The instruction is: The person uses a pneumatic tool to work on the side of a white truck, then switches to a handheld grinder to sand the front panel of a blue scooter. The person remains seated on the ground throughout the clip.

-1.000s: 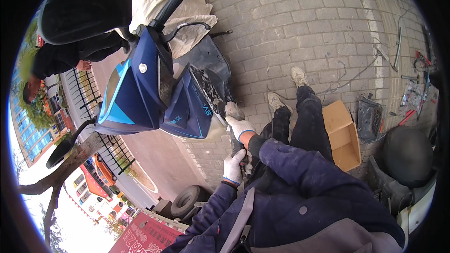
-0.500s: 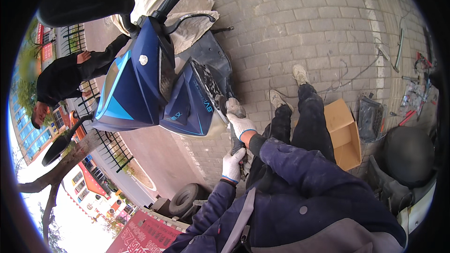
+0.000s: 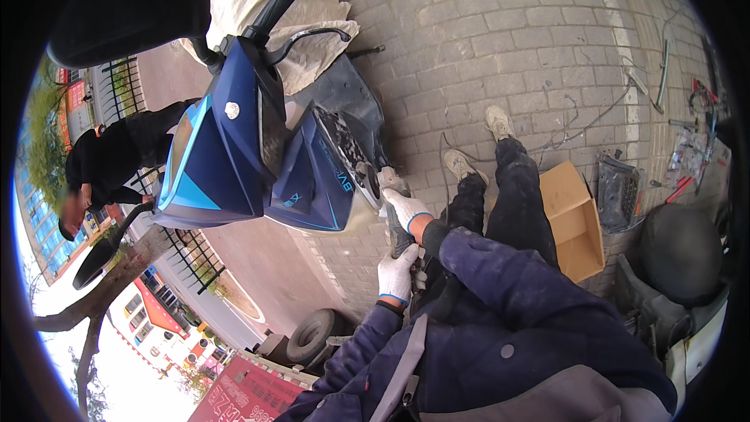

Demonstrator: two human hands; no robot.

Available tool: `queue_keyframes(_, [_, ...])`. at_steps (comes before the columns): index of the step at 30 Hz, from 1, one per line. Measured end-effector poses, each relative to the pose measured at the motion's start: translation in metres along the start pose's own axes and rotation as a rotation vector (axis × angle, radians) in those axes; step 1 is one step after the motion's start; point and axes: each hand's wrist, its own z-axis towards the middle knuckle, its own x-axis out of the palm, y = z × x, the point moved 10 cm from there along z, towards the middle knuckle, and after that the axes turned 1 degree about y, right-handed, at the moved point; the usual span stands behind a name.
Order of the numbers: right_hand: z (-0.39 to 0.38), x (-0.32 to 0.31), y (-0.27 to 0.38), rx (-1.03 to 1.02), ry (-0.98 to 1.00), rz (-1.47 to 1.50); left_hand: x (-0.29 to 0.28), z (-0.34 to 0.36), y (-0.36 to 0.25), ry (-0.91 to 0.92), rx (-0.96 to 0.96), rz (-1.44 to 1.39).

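My gloved right hand grips the front of a dark grey hand power tool resembling an angle grinder, with its head against the lower edge of the dark blue scooter, beside the footboard. My gloved left hand is closed on the tool's rear, nearer my body. The contact point is small and partly hidden by the tool and my hand. A thin cord lies on the paving near my feet.
A person in black stands beyond the scooter at left. A cardboard box, grey plastic part, scattered tools and black seat-like piece lie at right. A tyre lies lower left; a cream cloth lies behind the scooter.
The person in black has shifted position and arms beyond the scooter. My hands and the tool have moved only slightly, staying at the same edge of the scooter.
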Motion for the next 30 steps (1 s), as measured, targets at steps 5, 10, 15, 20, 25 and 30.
queue_keyframes(5, [-0.004, -0.001, 0.011, -0.031, 0.034, 0.037, 0.005, -0.002, -0.011, -0.028, 0.004, 0.034])
queue_keyframes(10, [0.008, -0.004, -0.019, 0.111, 0.088, 0.160, 0.008, 0.005, 0.009, -0.018, -0.072, -0.001])
queue_keyframes(15, [0.024, -0.024, -0.028, -0.088, -0.071, -0.344, 0.009, -0.001, 0.042, 0.035, -0.213, -0.109])
queue_keyframes(20, [0.003, -0.014, -0.009, 0.008, 0.013, 0.034, 0.009, 0.006, 0.015, 0.068, -0.013, -0.074])
queue_keyframes(25, [-0.024, 0.006, 0.023, 0.135, 0.074, 0.136, 0.011, 0.009, -0.002, 0.028, 0.011, -0.144])
queue_keyframes(30, [-0.001, 0.012, 0.077, -0.211, 0.043, -0.195, 0.011, 0.018, -0.035, -0.023, 0.157, -0.043])
